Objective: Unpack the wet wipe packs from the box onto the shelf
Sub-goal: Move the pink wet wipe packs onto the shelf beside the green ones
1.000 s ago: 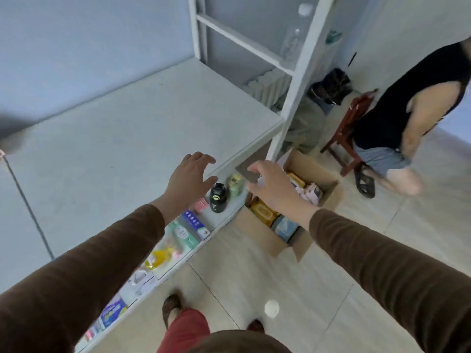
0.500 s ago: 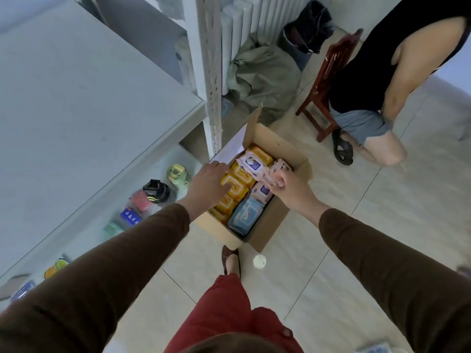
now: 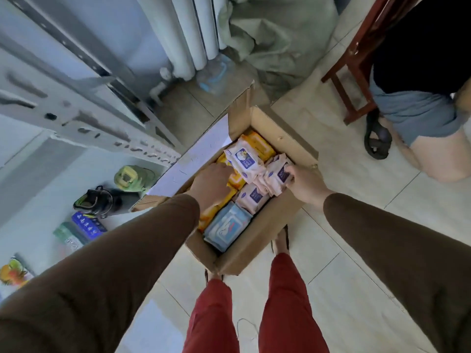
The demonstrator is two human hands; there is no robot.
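An open cardboard box (image 3: 257, 240) sits on the pale tiled floor (image 3: 356, 250), and everything in the room arranges itself around it. Inside the box lie the wet wipe packs (image 3: 244, 161): pink-and-white ones toward its far right corner, yellow ones along its left side, a light blue one at its near end. The left hand (image 3: 211, 184) reaches into the box and lies knuckles-up on the yellow packs; its fingers are curled down out of sight, so I cannot tell whether they grip anything. The right hand (image 3: 304, 180) is at the box's right wall, fingers (image 3: 289, 171) pinching a pink pack (image 3: 276, 175) that stands on edge. Both arms wear brown sleeves, and red trouser legs (image 3: 254, 309) stand just on the near side of the box. To the left of the box rises the white metal shelf (image 3: 107, 133), its lowest board holding a green flask, a black flask and a few small packets. Beyond the box a white radiator (image 3: 188, 34) stands against the wall beside a heap of grey-green cloth (image 3: 275, 36). To the far right of the box is a red wooden chair (image 3: 356, 64), with another person crouching by it.
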